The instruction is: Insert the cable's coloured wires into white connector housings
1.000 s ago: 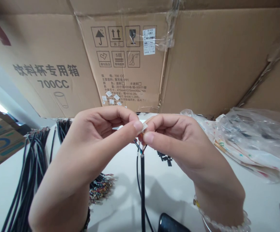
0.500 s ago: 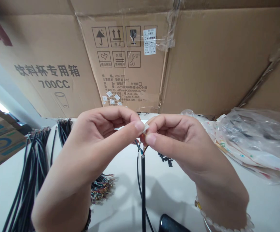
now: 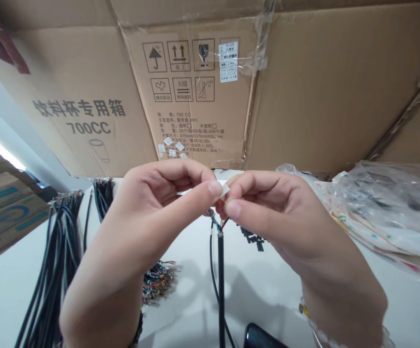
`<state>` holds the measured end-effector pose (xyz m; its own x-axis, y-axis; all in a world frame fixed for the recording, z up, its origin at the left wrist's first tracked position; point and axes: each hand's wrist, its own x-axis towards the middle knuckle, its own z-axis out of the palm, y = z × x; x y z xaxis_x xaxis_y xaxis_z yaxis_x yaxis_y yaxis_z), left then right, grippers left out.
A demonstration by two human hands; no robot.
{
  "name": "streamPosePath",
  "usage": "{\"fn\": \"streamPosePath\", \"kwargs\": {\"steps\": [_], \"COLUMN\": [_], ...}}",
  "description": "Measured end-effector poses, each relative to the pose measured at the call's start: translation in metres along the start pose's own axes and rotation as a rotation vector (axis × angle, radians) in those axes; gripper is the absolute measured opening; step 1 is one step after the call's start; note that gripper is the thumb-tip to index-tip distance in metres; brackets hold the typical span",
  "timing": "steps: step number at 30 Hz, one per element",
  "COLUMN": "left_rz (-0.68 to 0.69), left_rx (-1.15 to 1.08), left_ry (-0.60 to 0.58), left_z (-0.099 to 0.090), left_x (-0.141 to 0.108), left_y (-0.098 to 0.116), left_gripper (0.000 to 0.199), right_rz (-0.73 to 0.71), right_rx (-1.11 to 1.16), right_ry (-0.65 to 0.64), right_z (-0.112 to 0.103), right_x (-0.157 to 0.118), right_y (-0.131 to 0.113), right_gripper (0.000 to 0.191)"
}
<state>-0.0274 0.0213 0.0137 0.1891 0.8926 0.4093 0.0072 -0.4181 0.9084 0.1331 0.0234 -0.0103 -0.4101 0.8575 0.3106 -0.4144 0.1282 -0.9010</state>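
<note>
My left hand (image 3: pixel 166 212) is closed in a pinch on a small white piece (image 3: pixel 225 190), whose edge shows past the thumb; I cannot make out whether it is a connector or a label. Right beside it, my right hand (image 3: pixel 282 212) pinches thin coloured wires (image 3: pixel 224 223) between thumb and forefinger. The wires fan out of the stripped top of a thick black cable (image 3: pixel 221 285), which runs straight down below the hands. A thinner black cable (image 3: pixel 213 266) hangs just left of it. The fingertips hide the wire ends.
Bundles of black cables (image 3: pixel 55 251) lie at the left, with frayed coloured wire ends (image 3: pixel 159 282) beside my left forearm. Small black pieces (image 3: pixel 255 239) lie behind my right hand. Clear plastic bags (image 3: pixel 387 203) are at right, a black object (image 3: pixel 262 337) in front. Cardboard boxes (image 3: pixel 322 87) stand behind.
The whole view has shifted slightly, so everything sits a little further right. Both hands keep the same pinch, the white piece and wires still between them.
</note>
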Motion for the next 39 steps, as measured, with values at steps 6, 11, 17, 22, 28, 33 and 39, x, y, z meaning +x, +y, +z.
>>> {"fn": "streamPosePath", "kwargs": {"steps": [6,11,17,22,28,33,39], "left_rz": [0.012,0.056,0.067,0.084,0.075,0.065,0.075], "left_rx": [-0.033,0.029,0.067,0.078,0.061,0.076,0.071], "left_ry": [-0.008,0.034,0.059,0.082,0.093,0.095,0.093], "left_z": [0.001,0.002,0.002,0.002,0.002,0.002,0.004], "left_x": [0.002,-0.001,-0.002,-0.002,-0.002,-0.003,-0.004], "left_y": [-0.002,-0.004,-0.006,-0.008,-0.009,-0.009,-0.011], "left_gripper": [0.015,0.011,0.013,0.015,0.017,0.016,0.016], "right_rz": [0.027,0.052,0.113,0.198,0.250,0.277,0.267], "right_rx": [0.034,0.081,0.145,0.212,0.259,0.364,0.363], "right_ry": [-0.055,-0.118,-0.172,-0.225,-0.221,-0.256,-0.240], "right_z": [-0.003,-0.006,-0.008,-0.011,-0.012,-0.010,-0.008], "right_x": [0.001,0.002,0.010,0.016,0.018,0.019,0.019], "right_y": [0.000,0.002,0.005,0.009,0.012,0.011,0.012], "right_gripper": [0.013,0.011,0.014,0.016,0.013,0.009,0.010]}}
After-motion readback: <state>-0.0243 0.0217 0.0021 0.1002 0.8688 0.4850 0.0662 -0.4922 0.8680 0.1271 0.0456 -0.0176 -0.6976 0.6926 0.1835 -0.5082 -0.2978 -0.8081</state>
